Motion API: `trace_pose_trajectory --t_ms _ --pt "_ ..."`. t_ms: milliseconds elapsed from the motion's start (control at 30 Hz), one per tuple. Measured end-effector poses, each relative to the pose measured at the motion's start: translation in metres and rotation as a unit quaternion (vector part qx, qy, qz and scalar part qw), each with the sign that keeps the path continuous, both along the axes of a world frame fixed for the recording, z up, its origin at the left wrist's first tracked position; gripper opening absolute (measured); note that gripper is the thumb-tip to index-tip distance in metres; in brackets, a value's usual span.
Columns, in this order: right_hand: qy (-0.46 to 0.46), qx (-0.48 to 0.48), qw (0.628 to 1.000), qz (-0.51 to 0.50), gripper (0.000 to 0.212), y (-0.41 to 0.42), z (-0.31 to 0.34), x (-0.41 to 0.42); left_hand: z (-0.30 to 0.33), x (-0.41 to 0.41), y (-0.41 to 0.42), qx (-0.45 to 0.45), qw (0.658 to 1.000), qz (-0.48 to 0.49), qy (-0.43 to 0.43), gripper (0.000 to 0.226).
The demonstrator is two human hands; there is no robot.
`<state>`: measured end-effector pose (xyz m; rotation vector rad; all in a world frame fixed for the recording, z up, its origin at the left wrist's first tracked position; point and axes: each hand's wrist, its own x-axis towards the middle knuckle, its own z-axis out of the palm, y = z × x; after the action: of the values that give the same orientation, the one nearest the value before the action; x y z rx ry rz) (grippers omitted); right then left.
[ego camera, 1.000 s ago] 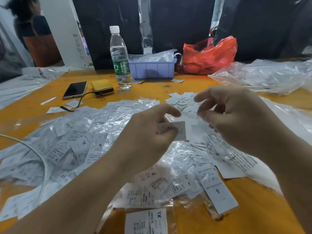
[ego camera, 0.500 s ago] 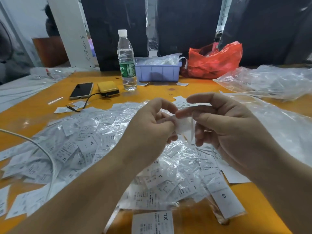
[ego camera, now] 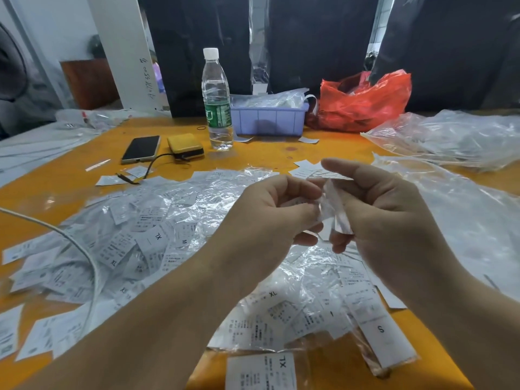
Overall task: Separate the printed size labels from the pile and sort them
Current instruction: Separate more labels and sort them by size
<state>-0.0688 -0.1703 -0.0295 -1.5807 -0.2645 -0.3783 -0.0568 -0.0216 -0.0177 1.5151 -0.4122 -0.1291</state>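
Observation:
A wide pile of white printed size labels in clear plastic sleeves covers the orange table; XL, M and S marks show. Above the pile's middle, my left hand and my right hand meet. Both pinch one small label in a clear sleeve between thumb and fingers. A few loose labels lie just beyond my hands. An S label and an XL label lie at the near edge.
At the back stand a water bottle, a purple bin with bagged items and a red plastic bag. A phone and yellow power bank lie left. Clear plastic bags fill the right. A white cable crosses the pile.
My right hand has come in from the right to join my left hand on the label. Both hands now grip it together and the sleeve looks twisted between them.

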Motion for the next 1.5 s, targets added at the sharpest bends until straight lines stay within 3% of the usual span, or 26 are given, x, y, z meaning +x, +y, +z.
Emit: trace_pose_trajectory --t_ms 267,433,633,767,967,1033,1133,1233,1300,1400,1500 --pt "-0.058 -0.054 0.996 -0.047 0.025 -0.003 0.0 0.0 0.002 -0.001 0.003 0.019 0.998 -0.063 0.008 0.039" --pt "-0.083 -0.065 0.992 -0.062 0.022 -0.003 0.0 0.0 -0.001 0.001 0.002 0.048 0.999 -0.005 -0.008 0.044" --pt "-0.079 -0.059 0.992 -0.078 0.017 -0.006 -0.001 0.005 -0.002 0.001 0.001 0.125 0.987 0.078 -0.063 0.026" --pt "-0.062 -0.052 0.995 -0.064 0.015 -0.006 0.002 0.003 -0.003 0.005 0.005 0.088 0.99 0.093 -0.067 0.011" --pt "0.001 -0.096 0.994 -0.046 0.013 -0.01 0.009 0.002 -0.003 0.012 0.01 0.045 0.991 0.118 -0.036 0.018" --pt "0.045 -0.102 0.994 0.006 0.011 -0.011 0.01 0.003 -0.003 0.014 0.011 0.047 0.99 0.125 -0.038 0.02" --pt "0.123 -0.078 0.984 0.101 0.008 -0.013 0.011 0.005 -0.003 0.014 0.012 0.055 0.989 0.133 -0.043 0.023" --pt "0.15 -0.044 0.982 0.11 0.019 -0.014 0.011 0.008 -0.001 0.015 0.014 0.027 0.986 0.156 -0.048 0.022" --pt "0.151 0.011 0.983 0.102 0.025 -0.017 0.013 0.009 0.002 0.015 0.017 -0.005 0.984 0.172 -0.049 0.018" --pt "0.125 0.104 0.982 0.1 0.019 -0.021 0.02 0.01 0.005 0.014 0.02 -0.022 0.983 0.176 -0.058 0.012" --pt "0.111 0.17 0.974 0.097 0.039 -0.024 0.022 0.011 0.007 0.013 0.02 -0.015 0.984 0.165 -0.068 0.011"
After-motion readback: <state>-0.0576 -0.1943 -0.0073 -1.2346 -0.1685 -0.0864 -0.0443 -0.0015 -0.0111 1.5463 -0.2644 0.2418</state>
